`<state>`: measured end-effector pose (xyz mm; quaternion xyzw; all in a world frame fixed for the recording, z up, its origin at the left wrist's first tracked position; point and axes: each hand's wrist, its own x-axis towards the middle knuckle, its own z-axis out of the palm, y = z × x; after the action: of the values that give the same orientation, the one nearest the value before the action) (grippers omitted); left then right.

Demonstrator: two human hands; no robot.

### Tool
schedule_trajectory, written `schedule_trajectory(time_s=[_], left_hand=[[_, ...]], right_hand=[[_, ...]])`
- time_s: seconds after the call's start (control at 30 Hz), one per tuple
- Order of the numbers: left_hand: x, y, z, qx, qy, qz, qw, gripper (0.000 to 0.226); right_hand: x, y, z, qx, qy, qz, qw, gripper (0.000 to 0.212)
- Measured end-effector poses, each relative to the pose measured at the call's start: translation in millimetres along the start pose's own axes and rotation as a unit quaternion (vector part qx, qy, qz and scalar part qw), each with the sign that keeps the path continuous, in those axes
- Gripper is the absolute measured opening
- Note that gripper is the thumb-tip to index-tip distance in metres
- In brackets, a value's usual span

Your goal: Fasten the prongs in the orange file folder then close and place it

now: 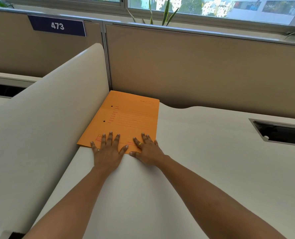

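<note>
The orange file folder (pixel 126 118) lies closed and flat on the white desk (pixel 203 161), pushed into the far left corner against the side divider. Two punched holes show near its left edge, and red printed lines cover its front. My left hand (pixel 107 150) rests flat on the folder's near left edge, fingers spread. Flat on the near right edge lies my right hand (pixel 146 150), fingers apart, a gold ring on one finger. Neither hand grips the folder. The prongs are hidden inside.
A white curved divider (pixel 48 126) rises along the left of the desk. A beige partition (pixel 203 66) closes the back. A rectangular cable cutout (pixel 279 133) sits in the desk at the right. A sign reading 473 (pixel 57 25) hangs at upper left.
</note>
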<state>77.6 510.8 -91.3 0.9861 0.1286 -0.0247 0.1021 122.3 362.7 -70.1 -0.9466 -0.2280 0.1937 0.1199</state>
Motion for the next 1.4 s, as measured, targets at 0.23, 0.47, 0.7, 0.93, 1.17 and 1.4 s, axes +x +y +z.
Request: schedule_trajectory(time_s=[0.23,0.47,0.7,0.93,1.17,1.4], left_hand=[[14,-1,3,-0.002,0.003,0.001,1.0,0.065],[17,2,5,-0.008,0.006,0.0,1.0,0.065],[14,2,5,-0.014,0.019,-0.004,1.0,0.065],[0,4,9,-0.02,0.021,-0.008,1.0,0.065],[-26,7,11,-0.027,0.013,-0.017,0.999,0.065],[-73,19,11,-0.027,-0.012,-0.019,0.999,0.063]], right_hand=[[18,5,-4,-0.005,0.004,0.0,1.0,0.07],[21,9,-4,-0.012,-0.001,-0.002,1.0,0.071],[18,9,2,-0.027,0.02,-0.008,0.999,0.068],[4,6,17,-0.003,0.057,-0.021,0.998,0.06],[-23,1,34,0.002,0.065,-0.034,0.997,0.055],[-69,-7,51,0.011,0.082,-0.038,0.996,0.051]])
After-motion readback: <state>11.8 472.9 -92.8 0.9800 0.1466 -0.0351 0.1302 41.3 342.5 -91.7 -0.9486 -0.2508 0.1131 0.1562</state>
